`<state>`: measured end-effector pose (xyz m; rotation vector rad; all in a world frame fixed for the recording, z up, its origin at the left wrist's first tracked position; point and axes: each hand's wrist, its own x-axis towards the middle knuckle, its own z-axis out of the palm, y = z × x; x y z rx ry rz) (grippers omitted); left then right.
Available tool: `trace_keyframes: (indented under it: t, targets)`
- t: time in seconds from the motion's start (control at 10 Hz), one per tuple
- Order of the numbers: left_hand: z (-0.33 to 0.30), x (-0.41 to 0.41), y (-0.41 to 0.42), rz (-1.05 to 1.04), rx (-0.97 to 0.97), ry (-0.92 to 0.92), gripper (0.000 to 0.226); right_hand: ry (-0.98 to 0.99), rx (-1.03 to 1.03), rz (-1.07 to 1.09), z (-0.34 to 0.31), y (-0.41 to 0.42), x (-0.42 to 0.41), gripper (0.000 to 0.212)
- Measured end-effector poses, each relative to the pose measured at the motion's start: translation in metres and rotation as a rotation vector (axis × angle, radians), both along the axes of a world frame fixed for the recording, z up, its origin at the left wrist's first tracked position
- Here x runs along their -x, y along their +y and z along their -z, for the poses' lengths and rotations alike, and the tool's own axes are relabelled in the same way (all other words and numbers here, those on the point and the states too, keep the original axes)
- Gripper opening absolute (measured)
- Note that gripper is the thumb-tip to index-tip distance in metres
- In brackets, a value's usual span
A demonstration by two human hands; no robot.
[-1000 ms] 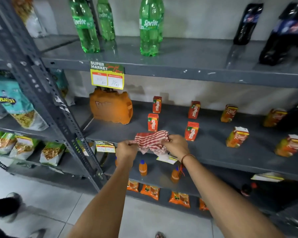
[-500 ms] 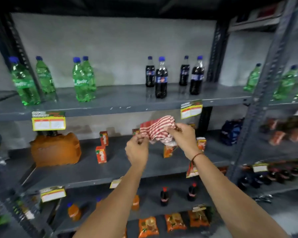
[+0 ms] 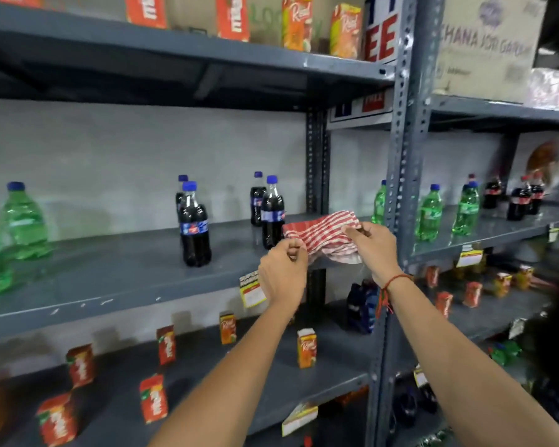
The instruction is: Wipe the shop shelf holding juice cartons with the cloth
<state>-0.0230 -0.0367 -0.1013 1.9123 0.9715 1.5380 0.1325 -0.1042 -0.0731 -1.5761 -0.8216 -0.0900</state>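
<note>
Cloth (image 3: 323,235), red-and-white striped, hung bunched between our hands in front of the bottle shelf (image 3: 117,279): our left hand (image 3: 283,274) pinched its lower corner and our right hand (image 3: 373,248) gripped its upper edge. Its far folds were hidden behind our fingers. Below, juice cartons (image 3: 306,348) stood scattered on the lower shelf (image 3: 320,382); the nearest ones blurred at the left edge, perhaps the same brand.

one cloth (image 3: 323,232), two hands, four cola bottles
</note>
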Motion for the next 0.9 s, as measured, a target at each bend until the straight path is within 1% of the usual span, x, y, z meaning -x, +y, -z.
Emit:
trace_keyframes:
  t: [0.1,0.3,0.4,0.5,0.6,0.7,0.8,0.9]
  targets:
    - [-0.014,-0.039,0.016,-0.025,-0.034,0.083,0.007,-0.105,0.095,0.076,-0.007,0.018,-0.04,0.042]
    - [-0.024,-0.084,0.046,-0.065,-0.114,0.278,0.008,-0.307,0.297,0.205,-0.007,0.05,-0.085,0.037]
    - [-0.026,-0.094,0.055,-0.081,-0.114,0.34,0.011,-0.398,0.453,0.255,-0.004,0.063,-0.093,0.034]
    - [-0.03,-0.094,0.057,-0.071,-0.08,0.339,0.01,-0.458,0.544,0.277,-0.004,0.068,-0.095,0.034]
    - [-0.031,-0.088,0.056,-0.059,-0.059,0.336,0.011,-0.588,0.577,0.36,-0.005,0.064,-0.089,0.031]
    - [-0.03,-0.072,0.053,-0.032,-0.063,0.339,0.012,-0.697,0.534,0.412,-0.009,0.054,-0.073,0.027]
    - [-0.033,-0.048,0.042,-0.005,-0.092,0.337,0.015,-0.706,0.468,0.396,-0.014,0.044,-0.042,0.032]
    - [-0.039,-0.023,0.025,0.025,-0.146,0.346,0.017,-0.717,0.385,0.335,-0.013,0.036,0.0,0.035]
